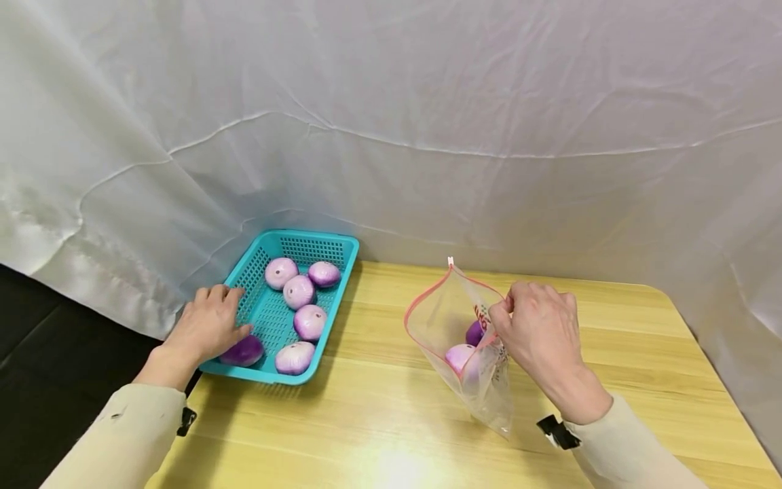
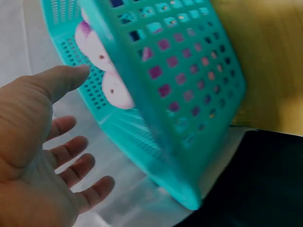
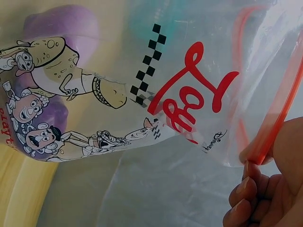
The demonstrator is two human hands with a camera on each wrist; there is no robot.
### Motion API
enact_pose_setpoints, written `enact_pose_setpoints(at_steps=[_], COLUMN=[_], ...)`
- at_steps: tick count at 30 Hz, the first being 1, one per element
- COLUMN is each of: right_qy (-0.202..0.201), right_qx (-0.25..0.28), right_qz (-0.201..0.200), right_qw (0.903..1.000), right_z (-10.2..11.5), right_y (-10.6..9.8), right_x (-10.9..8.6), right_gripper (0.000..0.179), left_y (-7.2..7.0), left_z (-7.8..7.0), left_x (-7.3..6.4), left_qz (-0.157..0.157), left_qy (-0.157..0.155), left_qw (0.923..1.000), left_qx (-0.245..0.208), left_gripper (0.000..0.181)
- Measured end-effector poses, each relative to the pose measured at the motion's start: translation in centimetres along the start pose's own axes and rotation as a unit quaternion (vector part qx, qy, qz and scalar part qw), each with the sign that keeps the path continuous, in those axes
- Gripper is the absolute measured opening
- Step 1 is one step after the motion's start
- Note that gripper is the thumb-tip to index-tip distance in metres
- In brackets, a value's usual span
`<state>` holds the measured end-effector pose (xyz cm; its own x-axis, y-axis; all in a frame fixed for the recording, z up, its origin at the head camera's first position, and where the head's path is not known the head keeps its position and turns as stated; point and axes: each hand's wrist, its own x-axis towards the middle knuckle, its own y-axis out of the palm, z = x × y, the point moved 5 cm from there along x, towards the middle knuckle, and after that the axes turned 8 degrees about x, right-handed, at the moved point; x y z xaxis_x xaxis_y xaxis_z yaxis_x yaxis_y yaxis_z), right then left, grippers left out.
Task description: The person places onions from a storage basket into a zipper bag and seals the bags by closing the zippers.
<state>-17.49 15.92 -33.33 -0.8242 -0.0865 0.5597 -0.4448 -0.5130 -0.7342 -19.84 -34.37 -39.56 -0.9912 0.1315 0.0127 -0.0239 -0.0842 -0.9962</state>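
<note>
My left hand (image 1: 204,324) is over the left side of a turquoise plastic basket (image 1: 269,375), fingers spread and relaxed, palm bare in the left wrist view. Directly beside its thumb lies a dark purple onion (image 1: 244,351) in the basket's near left corner. Several paler purple onions (image 1: 299,292) lie along the basket's middle and right. My right hand (image 1: 544,326) pinches the red zip edge of a clear printed zip bag (image 3: 189,127) between thumb and fingers. The bag's mouth gapes upward, and two onions sit inside, a pale one (image 1: 459,356) and a darker one (image 1: 474,333).
Both containers are on a light wooden table (image 1: 366,407), the basket at its left edge. A whitish cloth (image 1: 427,197) hangs behind the table and along its sides. Dark ground (image 1: 36,380) shows beyond the left edge. A white zip slider (image 1: 451,261) tops the bag's far corner.
</note>
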Motion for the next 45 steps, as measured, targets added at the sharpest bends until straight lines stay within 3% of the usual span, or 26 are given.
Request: enact_pose_setpoints(at_steps=[8,21,30,35,45], right_qy=[0.003,0.007,0.011,0.011,0.008], right_qx=[-0.002,-0.003,-0.007,-0.006,-0.004], right_qz=[0.007,0.009,0.02,0.023,0.022], right_qw=[1.0,0.9999,0.9997,0.9996,0.9997], right_z=[-0.1,-0.2,-0.2,-0.1,0.0], right_y=[0.2,0.4,0.6,0.7,1.0], right_x=[0.0,0.0,-0.1,-0.2,-0.3], right_gripper=[0.015,0.014,0.015,0.016,0.018], left_y=[2.2,3.3,4.1,4.1,5.3], left_z=[1.0,0.9,0.6,0.4,-0.6], left_x=[-0.1,0.1,0.4,0.7,2.0], left_qz=[0.066,0.128,0.126,0.137,0.08], left_qy=[-0.008,-0.01,-0.001,-0.007,0.011], left_qw=[0.9974,0.9878,0.9872,0.9852,0.993], left_qx=[0.027,0.088,0.097,0.102,0.085], left_gripper=[0.083,0.086,0.07,0.071,0.081])
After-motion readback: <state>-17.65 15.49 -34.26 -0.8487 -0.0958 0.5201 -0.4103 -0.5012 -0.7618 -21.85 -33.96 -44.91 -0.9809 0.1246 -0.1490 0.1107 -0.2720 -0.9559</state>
